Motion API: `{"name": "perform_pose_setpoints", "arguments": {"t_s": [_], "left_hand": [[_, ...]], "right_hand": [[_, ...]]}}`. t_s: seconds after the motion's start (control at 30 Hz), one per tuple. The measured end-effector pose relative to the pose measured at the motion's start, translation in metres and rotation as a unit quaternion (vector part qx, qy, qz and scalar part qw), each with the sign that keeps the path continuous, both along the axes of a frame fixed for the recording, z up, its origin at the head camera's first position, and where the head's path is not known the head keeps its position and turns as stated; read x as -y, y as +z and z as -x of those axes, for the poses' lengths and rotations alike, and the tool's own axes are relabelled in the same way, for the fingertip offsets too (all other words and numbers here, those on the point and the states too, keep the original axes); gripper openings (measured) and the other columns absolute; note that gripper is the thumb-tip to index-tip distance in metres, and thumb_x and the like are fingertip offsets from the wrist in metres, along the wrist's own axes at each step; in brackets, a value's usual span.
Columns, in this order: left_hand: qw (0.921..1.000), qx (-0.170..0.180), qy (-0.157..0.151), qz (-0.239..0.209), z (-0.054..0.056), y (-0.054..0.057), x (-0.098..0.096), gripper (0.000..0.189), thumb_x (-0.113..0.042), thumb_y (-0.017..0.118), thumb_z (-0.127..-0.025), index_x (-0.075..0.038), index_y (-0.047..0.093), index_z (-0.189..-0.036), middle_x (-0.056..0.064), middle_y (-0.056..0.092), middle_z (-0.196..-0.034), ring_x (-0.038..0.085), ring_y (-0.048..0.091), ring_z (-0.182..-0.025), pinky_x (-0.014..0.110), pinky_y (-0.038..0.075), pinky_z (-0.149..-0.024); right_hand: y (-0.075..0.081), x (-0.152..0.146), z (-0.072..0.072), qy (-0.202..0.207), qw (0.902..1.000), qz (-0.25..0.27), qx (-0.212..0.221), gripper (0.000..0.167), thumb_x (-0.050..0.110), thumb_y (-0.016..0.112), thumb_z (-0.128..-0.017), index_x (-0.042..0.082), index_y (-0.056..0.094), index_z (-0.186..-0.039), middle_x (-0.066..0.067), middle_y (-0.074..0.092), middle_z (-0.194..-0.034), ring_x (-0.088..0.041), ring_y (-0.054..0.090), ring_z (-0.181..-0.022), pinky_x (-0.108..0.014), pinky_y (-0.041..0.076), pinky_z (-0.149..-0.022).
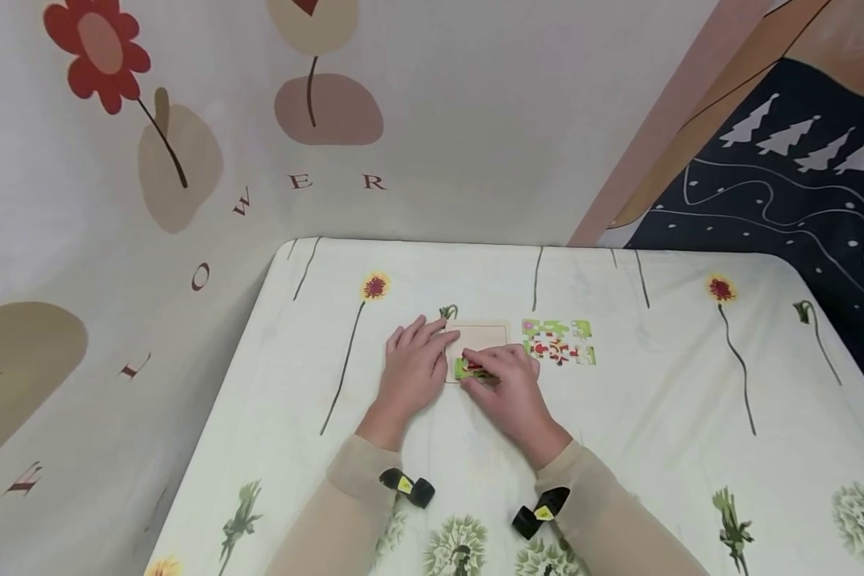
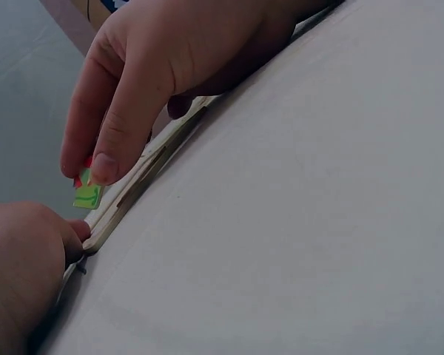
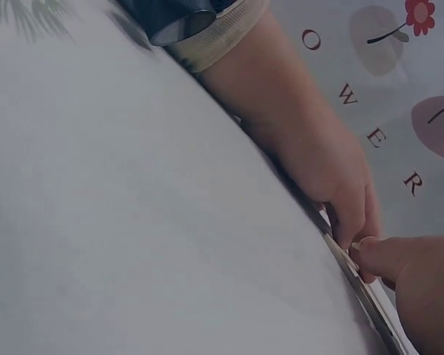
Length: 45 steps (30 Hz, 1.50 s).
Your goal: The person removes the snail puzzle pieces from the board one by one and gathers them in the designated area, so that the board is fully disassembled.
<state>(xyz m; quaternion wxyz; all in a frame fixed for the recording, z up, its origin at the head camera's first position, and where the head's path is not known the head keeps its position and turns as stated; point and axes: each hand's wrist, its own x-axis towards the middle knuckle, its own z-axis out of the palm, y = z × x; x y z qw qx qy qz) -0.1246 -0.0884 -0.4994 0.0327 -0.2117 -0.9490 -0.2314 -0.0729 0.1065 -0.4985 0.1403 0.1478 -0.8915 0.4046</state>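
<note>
A shallow wooden puzzle tray [image 1: 484, 336] lies flat on the table in the head view. My left hand [image 1: 412, 366] rests along the tray's left edge, its fingers stretched out. Over the lower left part of the tray, my right hand [image 1: 510, 386] pinches a green and red puzzle piece [image 2: 87, 194] between thumb and fingers. The left wrist view has this piece tilted just above the tray's edge. Right of the tray lie several loose puzzle pieces [image 1: 558, 342], green, red and white, laid close together. My right hand covers part of the tray.
A white flower-print cloth [image 1: 641, 416] covers the table. Behind and to the left hangs a pale printed curtain [image 1: 461, 160]; a dark printed fabric [image 1: 778, 192] hangs at the back right. Black wrist cameras [image 1: 540, 512] sit at both cuffs.
</note>
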Motion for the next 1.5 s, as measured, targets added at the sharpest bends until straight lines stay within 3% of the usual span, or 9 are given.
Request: {"name": "perform_pose_setpoints", "arguments": {"t_s": [0.23, 0.5, 0.97, 1.3, 1.5], "left_hand": [[1.0000, 0.002, -0.003, -0.004, 0.001, -0.003, -0.001, 0.042, -0.019, 0.050, -0.108, -0.023, 0.067, -0.146, 0.002, 0.051, -0.162, 0.033, 0.031, -0.157, 0.063, 0.017, -0.124], [1.0000, 0.009, -0.002, 0.002, 0.001, -0.002, -0.003, 0.042, -0.020, 0.050, -0.109, -0.024, 0.065, -0.148, 0.001, 0.049, -0.163, 0.032, 0.029, -0.158, 0.062, 0.015, -0.124], [0.9999, 0.014, -0.001, -0.005, 0.003, -0.003, -0.001, 0.042, -0.019, 0.051, -0.108, -0.024, 0.066, -0.147, 0.000, 0.048, -0.164, 0.031, 0.028, -0.158, 0.060, 0.013, -0.125], [0.9998, 0.017, 0.001, -0.008, 0.002, -0.004, -0.002, 0.042, -0.020, 0.051, -0.108, -0.024, 0.066, -0.147, 0.000, 0.048, -0.164, 0.031, 0.027, -0.159, 0.059, 0.013, -0.125], [0.9997, 0.022, 0.001, -0.013, 0.003, -0.003, -0.001, 0.043, -0.019, 0.051, -0.108, -0.024, 0.066, -0.148, 0.000, 0.047, -0.165, 0.031, 0.026, -0.159, 0.060, 0.013, -0.125]], "right_hand": [[0.000, -0.011, -0.004, 0.002, 0.9998, 0.016, 0.014, 0.050, 0.013, 0.090, -0.088, 0.008, 0.075, -0.135, -0.004, 0.077, -0.123, -0.024, 0.058, -0.109, -0.052, 0.037, -0.098], [-0.004, -0.025, -0.005, 0.004, 0.9999, 0.000, 0.015, 0.046, 0.015, 0.089, -0.089, 0.013, 0.077, -0.134, -0.002, 0.077, -0.123, -0.024, 0.057, -0.114, -0.050, 0.034, -0.096], [-0.006, -0.032, -0.003, 0.005, 0.9998, 0.009, -0.015, 0.042, 0.008, 0.088, -0.088, 0.011, 0.078, -0.129, -0.004, 0.065, -0.108, -0.027, 0.049, -0.105, -0.050, 0.032, -0.094], [-0.002, -0.045, -0.011, -0.014, 0.9997, -0.006, 0.021, 0.041, 0.011, 0.086, -0.091, 0.012, 0.077, -0.131, -0.001, 0.064, -0.106, -0.027, 0.048, -0.109, -0.050, 0.030, -0.095], [-0.002, -0.054, -0.014, -0.028, 0.9994, -0.010, 0.018, 0.042, 0.011, 0.088, -0.089, 0.012, 0.077, -0.130, -0.003, 0.065, -0.109, -0.030, 0.049, -0.111, -0.051, 0.029, -0.095]]}}
